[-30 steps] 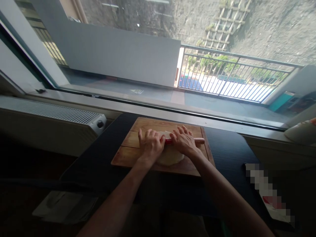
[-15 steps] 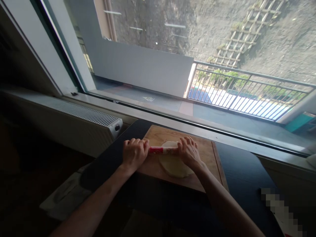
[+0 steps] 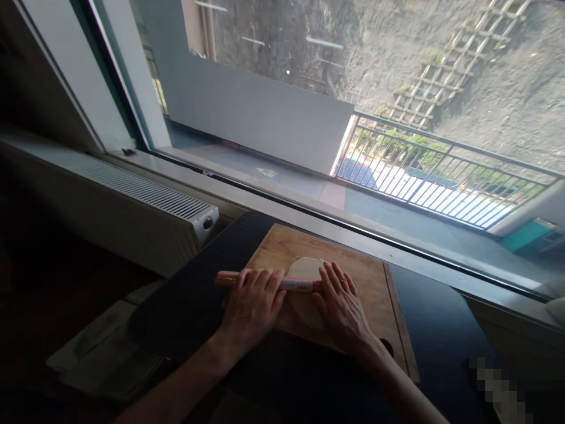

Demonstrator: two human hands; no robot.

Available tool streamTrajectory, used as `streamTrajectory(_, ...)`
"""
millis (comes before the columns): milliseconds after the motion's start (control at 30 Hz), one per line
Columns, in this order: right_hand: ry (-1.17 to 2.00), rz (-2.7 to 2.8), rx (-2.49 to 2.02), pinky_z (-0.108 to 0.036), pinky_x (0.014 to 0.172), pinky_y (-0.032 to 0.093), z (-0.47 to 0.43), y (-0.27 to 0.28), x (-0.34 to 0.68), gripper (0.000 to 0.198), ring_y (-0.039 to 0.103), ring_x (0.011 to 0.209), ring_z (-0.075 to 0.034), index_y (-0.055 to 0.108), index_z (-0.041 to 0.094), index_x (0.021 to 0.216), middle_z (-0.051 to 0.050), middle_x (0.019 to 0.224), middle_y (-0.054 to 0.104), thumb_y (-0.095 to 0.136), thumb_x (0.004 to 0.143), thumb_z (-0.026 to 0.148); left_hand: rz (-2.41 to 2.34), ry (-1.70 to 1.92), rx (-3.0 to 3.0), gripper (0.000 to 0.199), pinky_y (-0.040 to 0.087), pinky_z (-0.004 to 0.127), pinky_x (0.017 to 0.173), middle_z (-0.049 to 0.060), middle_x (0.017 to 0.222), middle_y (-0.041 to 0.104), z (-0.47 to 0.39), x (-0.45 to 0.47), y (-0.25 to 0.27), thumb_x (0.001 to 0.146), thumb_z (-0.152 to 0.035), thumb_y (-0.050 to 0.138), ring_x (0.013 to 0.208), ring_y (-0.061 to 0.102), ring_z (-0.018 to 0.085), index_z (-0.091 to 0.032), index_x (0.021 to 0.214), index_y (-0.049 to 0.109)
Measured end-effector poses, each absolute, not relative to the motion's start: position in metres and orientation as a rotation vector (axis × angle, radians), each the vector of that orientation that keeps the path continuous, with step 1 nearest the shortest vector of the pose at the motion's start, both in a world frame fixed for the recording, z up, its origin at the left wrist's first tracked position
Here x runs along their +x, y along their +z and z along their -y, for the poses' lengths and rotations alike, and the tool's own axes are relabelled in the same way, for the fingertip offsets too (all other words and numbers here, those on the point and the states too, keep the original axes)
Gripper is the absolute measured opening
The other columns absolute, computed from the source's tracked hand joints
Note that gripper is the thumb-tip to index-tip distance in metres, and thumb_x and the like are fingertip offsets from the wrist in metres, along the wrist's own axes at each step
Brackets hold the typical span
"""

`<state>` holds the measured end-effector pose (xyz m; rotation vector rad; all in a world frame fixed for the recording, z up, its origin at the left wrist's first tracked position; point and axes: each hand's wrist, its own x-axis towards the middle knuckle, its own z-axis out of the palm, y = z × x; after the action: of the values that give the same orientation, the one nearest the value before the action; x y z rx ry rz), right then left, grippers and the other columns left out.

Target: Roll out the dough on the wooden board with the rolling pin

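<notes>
A wooden rolling pin (image 3: 296, 284) with a printed label lies across a flat, pale sheet of dough (image 3: 304, 267). My left hand (image 3: 252, 303) is curled over the pin, and the pin's left end sticks out past my fingers. Toward the other end my right hand (image 3: 343, 306) rests over the pin, fingers reaching forward across it. Beneath everything is a wooden cutting board (image 3: 373, 288), with a dark hole near its right front corner. My hands and the pin cover part of the dough.
The board sits on a dark table (image 3: 436, 312) with rounded corners, close against a window sill (image 3: 229, 194). To the left a white radiator (image 3: 194, 227) stands by the table. A pale, flat-topped object (image 3: 106, 347) is low at left. A pixelated patch covers something at lower right.
Both hands and the rolling pin have come nearer to me over the dough. My left hand sits further in along the pin, and the pin has turned, with its label facing differently.
</notes>
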<state>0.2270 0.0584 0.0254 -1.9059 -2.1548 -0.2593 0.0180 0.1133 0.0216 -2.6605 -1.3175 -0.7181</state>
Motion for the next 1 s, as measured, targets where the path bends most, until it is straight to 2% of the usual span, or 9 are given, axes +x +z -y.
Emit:
streamTrajectory(100,-0.23,2.143,-1.929,-0.041,0.111,0.012,-0.063,0.025,0.227,0.054,0.011,0.138,-0.02,0.031,0.017,0.14,-0.006,0.148,0.027,0.026,0.093,0.045,1.363,-0.69,-2.651,0.038,0.032,0.044,0.09,0.008,0.11,0.058,-0.104,0.016,0.02,0.091,-0.034,0.038,0.099,0.051,0.025,-0.021,0.125,0.049)
streamTrajectory(233,-0.11,2.098,-2.036,-0.045,0.109,0.013,-0.134,0.039,0.221,0.052,0.016,0.137,-0.021,0.038,0.023,0.135,-0.004,0.145,0.032,0.018,0.094,0.048,1.444,-0.653,-2.56,0.039,0.036,0.043,0.083,0.011,0.113,0.056,-0.114,0.03,0.028,0.091,-0.036,0.036,0.103,0.049,0.028,-0.021,0.123,0.052)
streamTrajectory(367,0.046,2.118,-2.129,-0.045,0.107,0.017,-0.189,0.055,0.209,0.052,0.019,0.136,-0.022,0.038,0.023,0.134,-0.007,0.146,0.029,0.018,0.094,0.049,1.501,-0.548,-2.525,0.039,0.039,0.04,0.076,0.011,0.101,0.058,-0.122,0.039,0.037,0.09,-0.036,0.036,0.096,0.05,0.028,-0.022,0.122,0.053)
streamTrajectory(467,0.009,2.137,-2.032,-0.041,0.107,0.02,-0.173,0.054,0.213,0.049,0.021,0.136,-0.02,0.041,0.023,0.132,-0.005,0.145,0.032,0.02,0.095,0.047,1.483,-0.428,-2.54,0.042,0.04,0.039,0.074,0.011,0.095,0.058,-0.109,0.037,0.04,0.09,-0.032,0.036,0.089,0.053,0.026,-0.024,0.13,0.047)
streamTrajectory(567,-0.04,2.179,-1.873,-0.036,0.108,0.021,-0.113,0.042,0.235,0.045,0.019,0.136,-0.017,0.042,0.025,0.132,0.0,0.143,0.036,0.022,0.095,0.042,1.434,-0.27,-2.594,0.046,0.042,0.038,0.072,0.009,0.089,0.058,-0.081,0.032,0.041,0.09,-0.024,0.036,0.081,0.055,0.023,-0.029,0.136,0.038)
streamTrajectory(667,-0.063,2.18,-1.826,-0.038,0.112,0.015,-0.045,0.032,0.26,0.046,0.015,0.137,-0.016,0.035,0.022,0.137,-0.001,0.145,0.032,0.025,0.095,0.038,1.392,-0.13,-2.689,0.051,0.044,0.035,0.068,0.007,0.088,0.058,-0.056,0.028,0.041,0.088,-0.02,0.037,0.076,0.056,0.021,-0.033,0.138,0.034)
streamTrajectory(767,-0.065,2.202,-1.855,-0.041,0.113,0.009,-0.014,0.034,0.269,0.048,0.016,0.137,-0.017,0.031,0.02,0.14,-0.003,0.147,0.028,0.025,0.095,0.037,1.373,-0.075,-2.792,0.052,0.046,0.032,0.065,0.007,0.09,0.059,-0.042,0.028,0.04,0.088,-0.019,0.036,0.073,0.059,0.019,-0.034,0.138,0.033)
streamTrajectory(867,-0.034,2.183,-1.923,-0.041,0.112,0.01,-0.039,0.043,0.252,0.049,0.018,0.137,-0.018,0.038,0.016,0.135,-0.007,0.145,0.031,0.023,0.096,0.04,1.456,-0.097,-2.862,0.052,0.047,0.031,0.064,0.008,0.093,0.061,-0.038,0.029,0.038,0.09,-0.023,0.032,0.069,0.062,0.018,-0.028,0.142,0.026)
streamTrajectory(1000,0.033,2.222,-1.874,-0.041,0.11,0.013,-0.116,0.051,0.204,0.048,0.022,0.135,-0.02,0.052,0.017,0.12,-0.008,0.138,0.043,0.021,0.095,0.043,1.656,-0.077,-2.897,0.055,0.049,0.031,0.062,0.011,0.098,0.065,-0.038,0.022,0.036,0.091,-0.03,0.03,0.072,0.066,0.021,-0.02,0.144,0.019)
